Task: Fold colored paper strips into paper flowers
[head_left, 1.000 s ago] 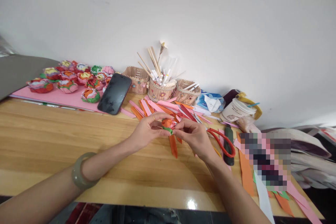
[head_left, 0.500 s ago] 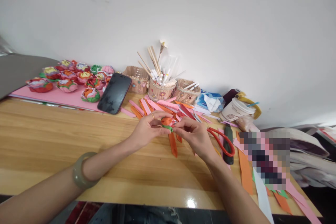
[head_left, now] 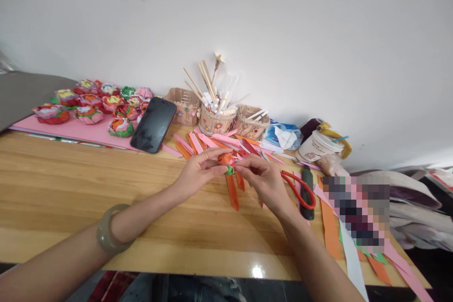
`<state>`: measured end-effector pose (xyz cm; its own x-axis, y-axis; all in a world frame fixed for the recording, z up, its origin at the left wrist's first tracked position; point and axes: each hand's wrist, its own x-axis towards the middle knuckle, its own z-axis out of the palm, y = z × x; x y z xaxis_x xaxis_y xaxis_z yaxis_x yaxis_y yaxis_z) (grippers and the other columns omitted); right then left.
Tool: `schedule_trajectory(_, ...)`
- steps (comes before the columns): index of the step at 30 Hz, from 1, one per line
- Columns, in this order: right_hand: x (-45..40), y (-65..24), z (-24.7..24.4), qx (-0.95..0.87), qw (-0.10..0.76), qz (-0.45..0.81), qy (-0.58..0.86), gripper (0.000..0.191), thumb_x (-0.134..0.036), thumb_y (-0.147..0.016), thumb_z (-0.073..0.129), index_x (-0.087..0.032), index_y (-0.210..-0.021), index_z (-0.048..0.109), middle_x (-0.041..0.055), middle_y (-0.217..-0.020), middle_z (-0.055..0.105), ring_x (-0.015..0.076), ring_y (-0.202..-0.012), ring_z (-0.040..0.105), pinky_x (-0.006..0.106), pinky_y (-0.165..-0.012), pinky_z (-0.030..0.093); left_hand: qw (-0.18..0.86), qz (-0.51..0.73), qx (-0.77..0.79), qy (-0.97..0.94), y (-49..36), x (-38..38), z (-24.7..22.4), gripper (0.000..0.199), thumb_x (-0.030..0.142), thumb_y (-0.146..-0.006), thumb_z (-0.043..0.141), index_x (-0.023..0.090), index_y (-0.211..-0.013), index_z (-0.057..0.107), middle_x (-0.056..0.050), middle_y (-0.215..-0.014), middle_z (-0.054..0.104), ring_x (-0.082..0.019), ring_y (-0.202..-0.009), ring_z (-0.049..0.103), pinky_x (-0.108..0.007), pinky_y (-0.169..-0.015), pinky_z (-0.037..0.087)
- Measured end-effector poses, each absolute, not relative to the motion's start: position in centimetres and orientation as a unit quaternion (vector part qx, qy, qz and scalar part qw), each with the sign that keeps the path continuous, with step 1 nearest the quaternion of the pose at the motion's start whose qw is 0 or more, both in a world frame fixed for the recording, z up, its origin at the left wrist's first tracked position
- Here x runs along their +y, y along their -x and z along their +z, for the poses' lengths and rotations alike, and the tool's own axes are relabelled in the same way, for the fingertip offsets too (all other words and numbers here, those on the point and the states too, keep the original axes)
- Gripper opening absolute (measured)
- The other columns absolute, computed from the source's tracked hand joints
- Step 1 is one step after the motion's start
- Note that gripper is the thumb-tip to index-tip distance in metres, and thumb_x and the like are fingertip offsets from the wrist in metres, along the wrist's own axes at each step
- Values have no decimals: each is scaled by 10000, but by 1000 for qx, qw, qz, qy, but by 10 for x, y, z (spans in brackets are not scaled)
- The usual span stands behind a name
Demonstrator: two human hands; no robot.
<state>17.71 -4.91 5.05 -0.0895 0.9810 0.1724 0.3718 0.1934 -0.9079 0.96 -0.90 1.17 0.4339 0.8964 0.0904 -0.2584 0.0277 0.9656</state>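
Observation:
A small paper flower [head_left: 225, 159] in orange, pink and green is held above the table between both hands. My left hand [head_left: 202, 172] grips it from the left, thumb underneath and index finger over the top. On the right side my right hand [head_left: 264, 177] pinches its edge with thumb and fingertips closed together; just what part they grip is hidden. Behind the flower lies a heap of pink, orange and red paper strips [head_left: 226, 140]. Red-handled scissors [head_left: 300, 188] lie to the right of my right hand.
Finished paper flowers [head_left: 88, 114] sit on pink paper [head_left: 42, 128] at the left, with a black phone [head_left: 153, 125] leaning there. Small decorated baskets [head_left: 217, 122], one with sticks and pens, line the wall. A white cup [head_left: 318, 146] and long paper strips [head_left: 331, 226] occupy the right.
My left thumb has shifted slightly to the left, and more of the flower's green part shows. My right fingers have moved a little on its edge. The rest looks the same.

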Motion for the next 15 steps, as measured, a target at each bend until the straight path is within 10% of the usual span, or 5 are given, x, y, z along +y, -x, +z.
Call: schedule_trajectory(15,-52,-173,40,-663,448,219,558,142,-283,-791,599,-173,-761,683,-3,-594,535,105,-520,431,243,-479,339,671,470,288,-497,-11,-11,12,346,234,-650,728,180,-965,595,-26,-896,645,-165,-844,601,-323,-806,476)
